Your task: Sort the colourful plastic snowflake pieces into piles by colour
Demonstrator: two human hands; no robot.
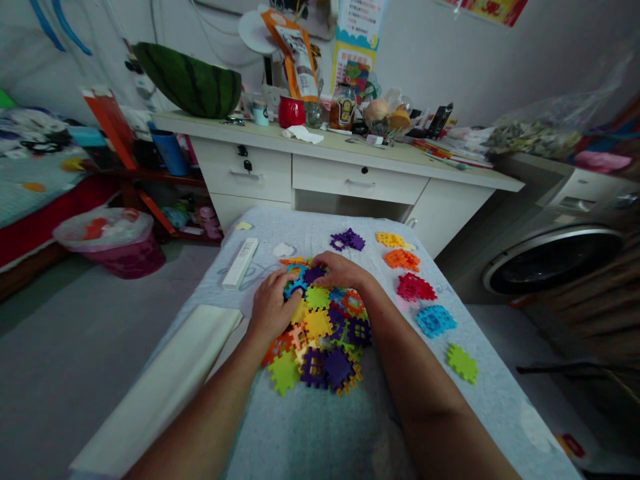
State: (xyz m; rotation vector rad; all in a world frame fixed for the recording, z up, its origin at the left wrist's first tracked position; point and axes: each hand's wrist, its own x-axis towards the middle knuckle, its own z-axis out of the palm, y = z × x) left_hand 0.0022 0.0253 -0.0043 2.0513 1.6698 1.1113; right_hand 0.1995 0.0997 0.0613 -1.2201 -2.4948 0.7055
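Note:
A heap of several colourful plastic interlocking tiles (320,337) lies in the middle of a cloth-covered table (310,427). My left hand (270,308) rests on the heap's left side, fingers curled on a blue tile (295,288). My right hand (340,270) lies over the heap's far edge, fingers bent down onto a purple tile (314,273). Along the right side lie sorted tiles: purple (349,240), yellow (391,239), orange (402,259), red (415,287), blue (435,320) and green (463,363).
A white box (241,263) and a long white folded piece (165,380) lie on the table's left. Beyond stands a white desk (350,177) with half a watermelon (193,83) and clutter. A washing machine (555,257) is at right, a pink bin (113,240) at left.

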